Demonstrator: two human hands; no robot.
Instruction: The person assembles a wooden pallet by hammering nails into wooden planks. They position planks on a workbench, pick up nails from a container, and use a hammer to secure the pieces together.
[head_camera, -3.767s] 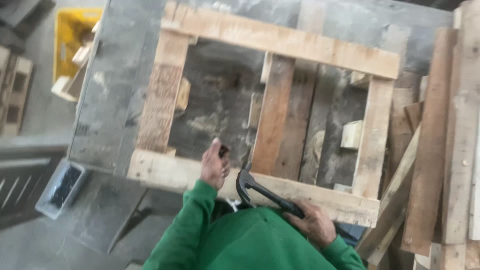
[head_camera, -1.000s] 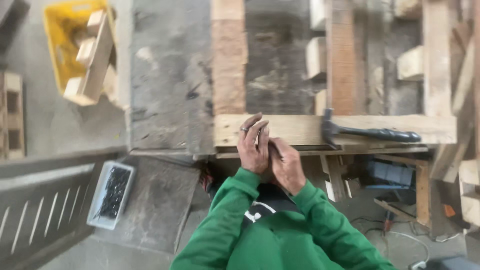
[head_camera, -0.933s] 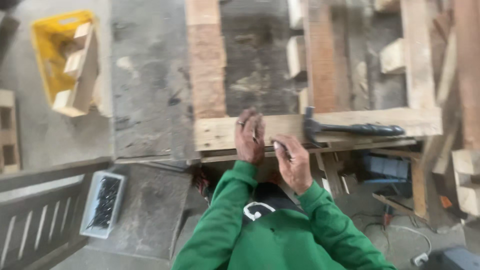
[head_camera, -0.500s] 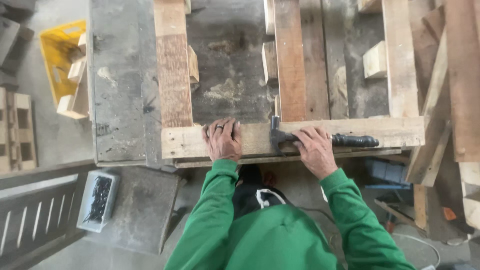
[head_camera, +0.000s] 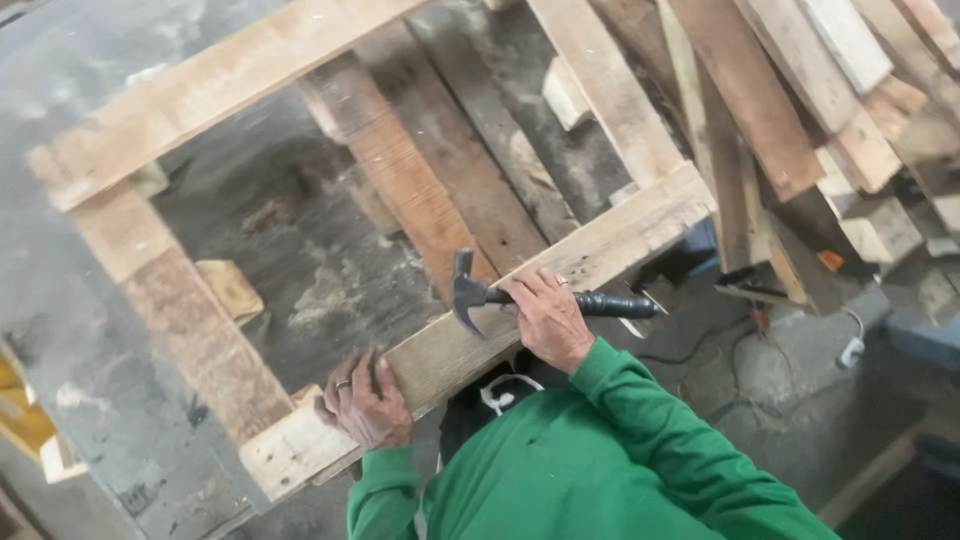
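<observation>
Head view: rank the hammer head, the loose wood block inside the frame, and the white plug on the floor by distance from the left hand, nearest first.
From the left hand:
1. Loose wood block, up and to its left inside the frame.
2. Hammer head, up and to its right, above the near board.
3. White plug, far right on the floor.

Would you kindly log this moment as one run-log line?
left hand: pressing near plank | right hand: gripping claw hammer over plank | frame: on grey table

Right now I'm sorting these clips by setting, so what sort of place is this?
Probably a rough woodworking or pallet workshop. The right hand grips a claw hammer over a plank frame, the left hand steadies it, and loose boards are piled alongside.
</observation>
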